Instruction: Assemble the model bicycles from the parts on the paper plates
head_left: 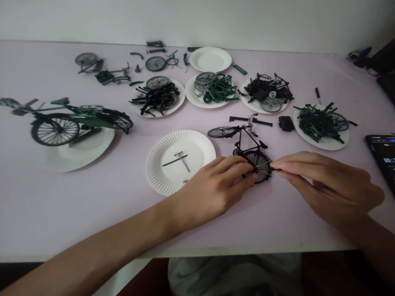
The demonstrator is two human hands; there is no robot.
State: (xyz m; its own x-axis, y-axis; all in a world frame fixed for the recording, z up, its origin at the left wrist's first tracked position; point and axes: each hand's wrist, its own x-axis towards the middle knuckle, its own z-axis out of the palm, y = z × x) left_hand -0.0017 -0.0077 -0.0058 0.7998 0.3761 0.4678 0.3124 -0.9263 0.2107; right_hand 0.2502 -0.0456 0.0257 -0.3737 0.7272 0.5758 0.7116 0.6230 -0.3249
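A small black model bicycle (248, 137) lies on its side on the table, handlebar away from me, its spoked rear wheel (262, 164) nearest. From the left, my left hand (219, 181) grips the frame near the wheel's hub with closed fingers. Beyond the wheel's right edge, my right hand (330, 181) pinches a small dark part (274, 167); thin silver rods run from there toward the hub. My fingers hide most of that part. Beside my left hand, a white paper plate (157, 181) carries a thin black rod and a few small silvery pieces.
Paper plates heaped with black parts (160, 98) and green parts (216, 88) stand farther back. An assembled green model bicycle (77, 119) rests over a plate at left. At right are a screwdriver (317, 94), another parts plate (324, 142) and a phone (384, 156).
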